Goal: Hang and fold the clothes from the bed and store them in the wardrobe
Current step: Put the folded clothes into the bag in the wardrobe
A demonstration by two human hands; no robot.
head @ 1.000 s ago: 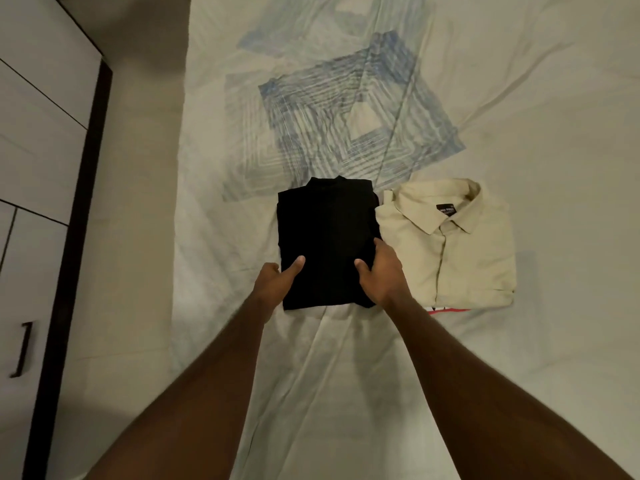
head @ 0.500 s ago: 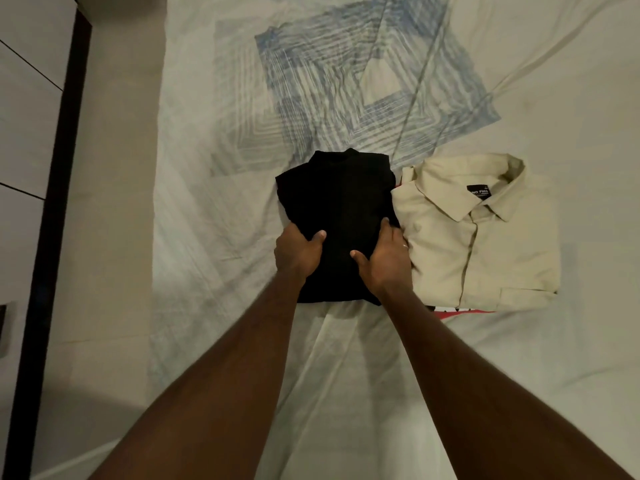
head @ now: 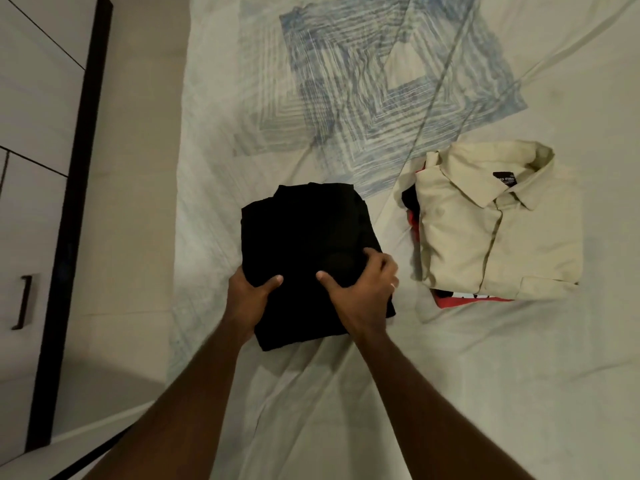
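A folded black shirt (head: 304,230) sits in the middle of the bed, raised a little at its near edge. My left hand (head: 251,296) grips its near left side, thumb on top and fingers underneath. My right hand (head: 363,289) grips the near right side, thumb and fingertips curled over the cloth. To the right lies a folded beige collared shirt (head: 498,230), stacked on a red garment (head: 460,297) that peeks out at the left and near edges.
The bed sheet (head: 363,393) is pale with a blue square pattern (head: 374,84) at the far side. A white wardrobe (head: 31,168) with a dark frame and a handle (head: 22,303) stands at the left, beyond a strip of floor (head: 138,202).
Both hands closed on the black shirt and slid it left, away from the beige shirt. A gap now shows between the two piles, and more of the red garment is exposed.
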